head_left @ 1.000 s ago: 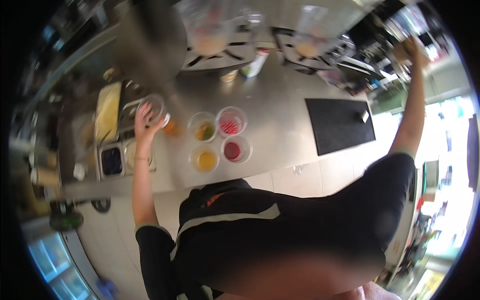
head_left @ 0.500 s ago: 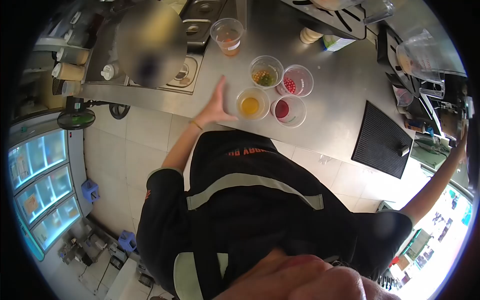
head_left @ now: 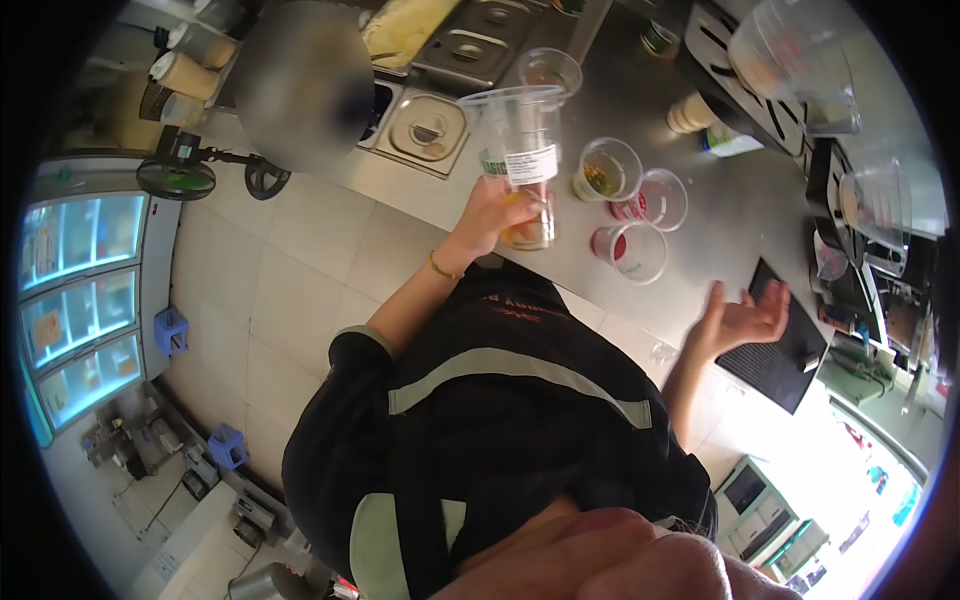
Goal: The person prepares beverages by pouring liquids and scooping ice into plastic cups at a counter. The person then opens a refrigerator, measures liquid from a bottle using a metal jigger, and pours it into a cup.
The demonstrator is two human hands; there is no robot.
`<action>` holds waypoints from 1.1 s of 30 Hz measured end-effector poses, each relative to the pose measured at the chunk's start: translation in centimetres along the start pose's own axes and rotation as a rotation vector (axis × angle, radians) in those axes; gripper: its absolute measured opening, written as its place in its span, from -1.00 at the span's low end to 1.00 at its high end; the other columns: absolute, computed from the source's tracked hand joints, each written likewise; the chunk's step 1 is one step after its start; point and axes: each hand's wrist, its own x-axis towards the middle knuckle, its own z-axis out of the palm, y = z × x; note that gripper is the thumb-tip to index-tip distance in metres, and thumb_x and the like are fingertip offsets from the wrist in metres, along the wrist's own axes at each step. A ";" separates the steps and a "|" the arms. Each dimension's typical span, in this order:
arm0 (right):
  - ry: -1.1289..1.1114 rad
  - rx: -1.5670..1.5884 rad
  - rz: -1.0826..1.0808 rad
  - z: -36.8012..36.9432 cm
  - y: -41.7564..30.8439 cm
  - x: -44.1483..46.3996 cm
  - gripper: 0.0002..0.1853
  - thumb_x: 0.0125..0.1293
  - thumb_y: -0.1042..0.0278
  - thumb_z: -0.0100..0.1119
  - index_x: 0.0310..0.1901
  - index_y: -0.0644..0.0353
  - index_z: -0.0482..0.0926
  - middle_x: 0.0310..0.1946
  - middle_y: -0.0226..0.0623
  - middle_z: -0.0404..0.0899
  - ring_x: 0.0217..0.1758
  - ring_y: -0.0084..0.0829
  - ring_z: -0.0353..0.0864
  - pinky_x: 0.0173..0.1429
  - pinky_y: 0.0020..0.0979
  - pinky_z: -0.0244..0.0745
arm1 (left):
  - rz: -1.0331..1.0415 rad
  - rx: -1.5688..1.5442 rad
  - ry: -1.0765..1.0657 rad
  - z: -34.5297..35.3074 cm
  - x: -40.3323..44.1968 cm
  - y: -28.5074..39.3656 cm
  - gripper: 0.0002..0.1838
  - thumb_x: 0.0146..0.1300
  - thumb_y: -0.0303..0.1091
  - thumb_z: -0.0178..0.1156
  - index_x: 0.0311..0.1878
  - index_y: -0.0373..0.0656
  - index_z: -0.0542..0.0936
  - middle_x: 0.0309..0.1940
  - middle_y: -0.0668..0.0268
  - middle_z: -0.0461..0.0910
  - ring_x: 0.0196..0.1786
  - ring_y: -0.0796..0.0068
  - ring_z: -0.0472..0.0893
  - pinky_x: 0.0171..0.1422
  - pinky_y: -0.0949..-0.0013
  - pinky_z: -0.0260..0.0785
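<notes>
While the left hand (head_left: 490,214) is clamped around the lower part of a tall clear plastic cup with a white label and green lettering (head_left: 531,165), this cup is in the air, above the front edge of the brushed steel counter (head_left: 700,240). The thumb lies across the front of the wall, probably because a grip near the base, where the cup looks narrower, is more secure. The rim points away from the body; whether the cup is quite upright, I cannot tell. At its bottom there is an orange-yellow content.

The right hand (head_left: 745,320) holds nothing: its fingers are apart, near the black ribbed mat (head_left: 768,365).

Between the hands, three clear plastic cups stand close together, seemingly so that each is easy to reach. The farthest cup (head_left: 606,172) contains yellow and green pieces, the next cup (head_left: 657,200) contains pink-red beads, and the nearest cup (head_left: 632,254) has something dark red. Behind the held one stands another clear cup (head_left: 551,70), whose content is unclear. To the left, a square steel lid with a round centre (head_left: 425,125) covers its container.
</notes>
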 end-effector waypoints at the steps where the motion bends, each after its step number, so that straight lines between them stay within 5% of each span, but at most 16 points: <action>1: -0.012 0.134 0.039 2.4 -2.1 -1.0 -0.03 -0.03 0.25 0.53 0.29 0.04 -0.02 0.40 -0.04 0.07 0.38 -0.15 0.20 0.13 -0.21 0.25 | 0.040 0.071 -0.018 0.6 0.0 1.4 -0.65 0.11 -0.30 0.30 -0.06 -0.26 0.54 -0.23 0.32 0.59 -0.21 0.60 0.58 -0.20 0.49 0.48; 4: -0.076 0.394 0.075 8.0 -7.5 -2.8 -0.14 0.00 0.33 0.48 0.27 0.07 0.10 0.39 -0.14 0.13 0.39 -0.25 0.20 0.19 -0.25 0.20 | -0.035 0.168 -0.040 0.1 -1.1 4.4 -0.64 0.08 -0.28 0.32 -0.09 -0.26 0.55 -0.28 0.35 0.60 -0.31 0.63 0.57 -0.39 0.56 0.45; 5: -0.136 0.452 0.053 9.5 -8.7 -3.3 -0.17 0.00 0.32 0.48 0.25 0.09 0.14 0.37 -0.14 0.15 0.39 -0.26 0.20 0.19 -0.28 0.20 | -0.035 0.223 -0.127 -1.6 -1.2 4.3 -0.47 0.11 -0.36 0.22 0.19 -0.28 0.45 -0.08 0.24 0.60 -0.11 0.49 0.62 -0.30 0.52 0.51; 10: -0.346 0.483 0.039 14.1 -12.1 -6.0 -0.28 -0.08 0.38 0.48 0.15 0.12 0.32 0.27 -0.16 0.21 0.30 -0.26 0.24 0.19 -0.33 0.20 | 0.048 0.254 -0.105 -3.6 -2.2 8.0 -0.42 0.01 -0.35 0.35 0.15 -0.24 0.47 -0.13 0.28 0.59 -0.12 0.53 0.60 -0.16 0.48 0.51; 12: -0.228 0.314 0.048 14.2 -12.1 -7.0 -0.32 -0.08 0.34 0.48 0.12 0.15 0.38 0.26 -0.14 0.26 0.31 -0.25 0.25 0.24 -0.28 0.20 | 0.220 0.367 -0.118 -5.9 -1.3 6.2 -0.43 -0.05 -0.32 0.46 0.07 -0.21 0.50 -0.13 0.30 0.58 -0.10 0.54 0.59 -0.08 0.43 0.52; 13: -0.176 0.187 0.042 13.5 -11.5 -7.1 -0.34 -0.08 0.32 0.48 0.11 0.16 0.40 0.26 -0.13 0.26 0.31 -0.24 0.25 0.26 -0.27 0.20 | 0.216 0.474 -0.088 -6.7 -1.0 5.5 -0.28 -0.14 -0.31 0.53 0.14 -0.23 0.47 -0.04 0.24 0.59 0.03 0.42 0.59 0.19 0.32 0.43; 16: -0.170 -0.261 0.043 10.4 -7.9 -6.9 -0.50 -0.13 0.23 0.51 -0.06 0.03 0.63 0.30 -0.13 0.24 0.35 -0.12 0.20 0.33 -0.12 0.10 | 0.300 0.911 -0.165 -11.8 1.7 -0.2 -0.14 -0.19 -0.23 0.59 0.23 -0.26 0.41 0.08 0.16 0.56 0.15 0.35 0.56 0.26 0.32 0.39; 18: -0.300 -0.556 0.031 9.9 -6.7 -5.6 -0.57 -0.17 0.22 0.52 -0.14 -0.07 0.71 0.32 -0.15 0.23 0.39 -0.06 0.14 0.35 0.00 0.04 | 0.201 0.818 -0.112 -14.7 4.0 -5.6 -0.07 -0.22 -0.20 0.61 0.26 -0.27 0.39 0.13 0.13 0.54 0.18 0.32 0.54 0.28 0.33 0.37; 20: -0.433 -0.551 -0.034 11.7 -4.8 -4.7 -0.58 -0.18 0.18 0.52 -0.16 -0.19 0.74 0.40 -0.21 0.16 0.46 -0.02 0.02 0.34 0.17 -0.05 | 0.142 0.768 -0.096 -15.9 4.8 -8.8 -0.03 -0.21 -0.20 0.61 0.30 -0.28 0.33 0.20 0.11 0.48 0.24 0.30 0.48 0.34 0.32 0.30; 26: -0.672 -0.632 -0.222 15.1 -0.2 -2.8 -0.82 -0.12 0.18 0.47 -0.41 -0.05 0.77 0.45 -0.34 0.19 0.50 0.07 -0.08 0.31 0.15 -0.11 | 0.319 0.951 0.013 -15.2 3.5 -8.7 0.10 -0.17 -0.22 0.59 0.40 -0.31 0.14 0.32 0.07 0.32 0.38 0.22 0.33 0.44 0.20 0.18; 29: -0.622 -0.503 -0.235 13.1 -3.9 0.2 -0.90 -0.08 0.24 0.45 -0.50 -0.01 0.76 0.43 -0.37 0.24 0.51 0.04 -0.08 0.30 0.16 -0.16 | 0.384 0.831 0.279 -16.3 -0.8 -7.7 0.05 -0.12 -0.24 0.54 0.40 -0.29 0.14 0.32 0.06 0.26 0.37 0.15 0.32 0.44 0.10 0.16; 33: -0.589 -0.316 -0.279 10.3 -11.1 5.8 -0.94 -0.05 0.31 0.41 -0.57 0.02 0.71 0.39 -0.34 0.31 0.50 0.03 -0.05 0.36 0.12 -0.18 | 0.452 0.976 0.080 -10.2 -4.9 -0.7 0.03 -0.11 -0.26 0.52 0.41 -0.25 0.14 0.32 0.09 0.26 0.35 0.18 0.35 0.38 0.16 0.22</action>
